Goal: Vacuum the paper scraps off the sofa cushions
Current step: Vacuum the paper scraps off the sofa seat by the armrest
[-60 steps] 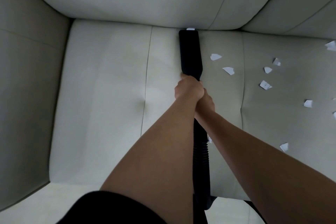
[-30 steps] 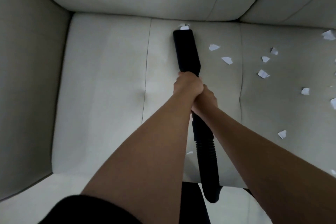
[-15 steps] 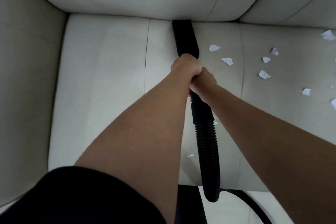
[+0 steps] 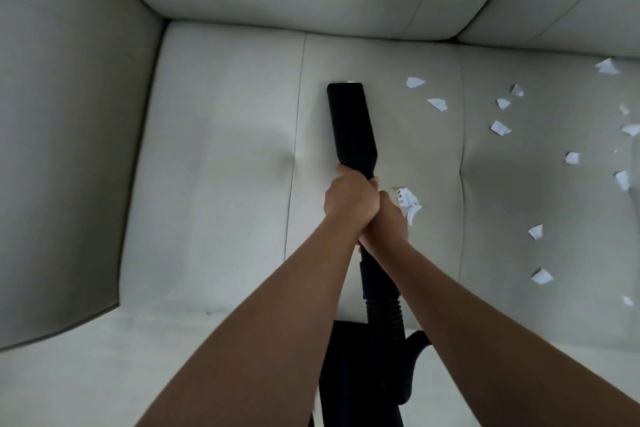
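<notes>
Now, your left hand [image 4: 349, 199] and right hand [image 4: 384, 222] wrap fingers [image 4: 346, 173] round the flat black plastic vacuum nozzle [image 4: 351, 125] on the pale sofa cushion [image 4: 214, 184]. Torn white paper scraps [image 4: 500, 127] lie rightward (one by your wrist), and hasty sweeps could scatter them.

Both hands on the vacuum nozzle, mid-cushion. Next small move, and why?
Probably pivot the nozzle tip slightly right. The nearest scrap and a second scrap lie just right of its tip on the same seat panel, and most others lie further right. The left hand and right hand both grip its rear end, so a small swing should reach them.
</notes>
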